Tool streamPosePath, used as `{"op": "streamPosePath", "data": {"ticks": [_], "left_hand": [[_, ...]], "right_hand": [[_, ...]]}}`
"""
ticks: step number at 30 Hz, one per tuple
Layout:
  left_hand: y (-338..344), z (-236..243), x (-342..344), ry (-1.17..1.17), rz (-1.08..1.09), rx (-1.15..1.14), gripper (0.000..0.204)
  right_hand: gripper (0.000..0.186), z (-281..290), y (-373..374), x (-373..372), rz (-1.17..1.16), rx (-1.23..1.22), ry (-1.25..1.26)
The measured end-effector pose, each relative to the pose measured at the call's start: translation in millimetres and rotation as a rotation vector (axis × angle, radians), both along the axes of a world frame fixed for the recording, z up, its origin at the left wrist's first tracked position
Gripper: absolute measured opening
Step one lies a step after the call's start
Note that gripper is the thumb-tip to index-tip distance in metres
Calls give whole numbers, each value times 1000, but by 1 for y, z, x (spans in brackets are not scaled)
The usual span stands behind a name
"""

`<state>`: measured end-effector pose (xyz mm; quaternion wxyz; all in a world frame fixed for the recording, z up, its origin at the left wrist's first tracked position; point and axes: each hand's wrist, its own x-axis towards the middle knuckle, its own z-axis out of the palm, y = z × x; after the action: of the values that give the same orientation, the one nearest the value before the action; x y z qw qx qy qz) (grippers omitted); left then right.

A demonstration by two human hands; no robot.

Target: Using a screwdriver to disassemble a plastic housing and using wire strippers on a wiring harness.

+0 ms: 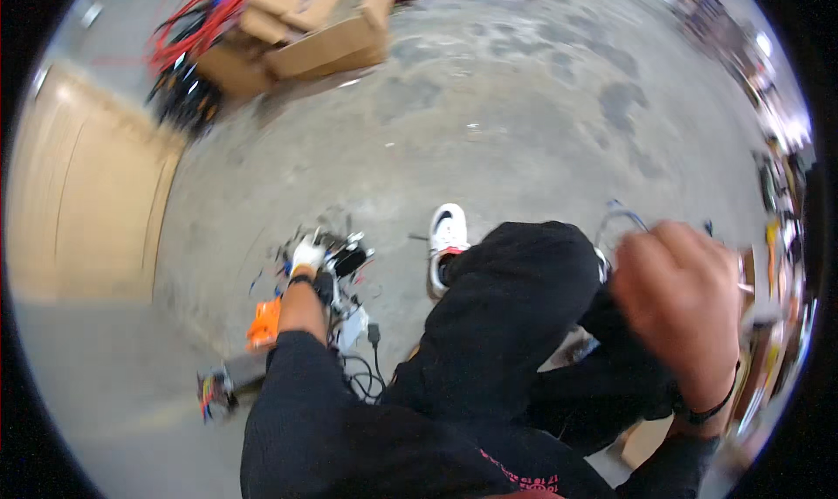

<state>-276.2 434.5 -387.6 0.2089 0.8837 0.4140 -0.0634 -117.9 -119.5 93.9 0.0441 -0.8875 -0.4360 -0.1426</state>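
Bare grey concrete (pixel 524 150), marked with darker stains, fills the upper middle of the frame. Cardboard boxes (pixel 327 58) sit at the upper left, with a tangle of red cables (pixel 196 32) just beside them, and a pale wooden panel (pixel 92 193) takes up the left edge. Blurred clutter (pixel 772 237) lines the right edge.

Left of centre, a loose heap of small parts and wires (pixel 349 259) lies on the floor. Into it reaches the left hand (pixel 307 253), which looks white, perhaps gloved; its fingers are too small and blurred to tell whether they are clamped on a piece or apart. Just below the heap lie an orange object (pixel 263 323), a white piece (pixel 352 327) and a black plug (pixel 374 334) on its looping cord. Farther down, at the lower left, is a grey metal box (pixel 244 371) with coloured wires (pixel 209 396) at its end.

At the lower right, the right hand (pixel 676 298) is raised near the camera, well apart from the heap. Its fingers seem curled together, but motion blur hides whether anything is held. Between the hands are a dark trouser leg (pixel 515 298) and a white shoe (pixel 449 231).
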Motion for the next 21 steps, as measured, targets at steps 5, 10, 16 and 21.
{"op": "streamPosePath", "data": {"ticks": [5,10,16,21], "left_hand": [[-50,-23,40,-99,43,-171,44],[-16,-61,41,-6,-6,-37,51],[-6,-71,-5,172,-103,-92,91],[-62,-75,-154,84,-2,-136,78]], "right_hand": [[12,18,67,-58,-74,-130,-54],[11,20,108,-36,-112,80,-22],[17,15,107,-20,14,73,82],[23,4,83,-16,62,18,106]]}}
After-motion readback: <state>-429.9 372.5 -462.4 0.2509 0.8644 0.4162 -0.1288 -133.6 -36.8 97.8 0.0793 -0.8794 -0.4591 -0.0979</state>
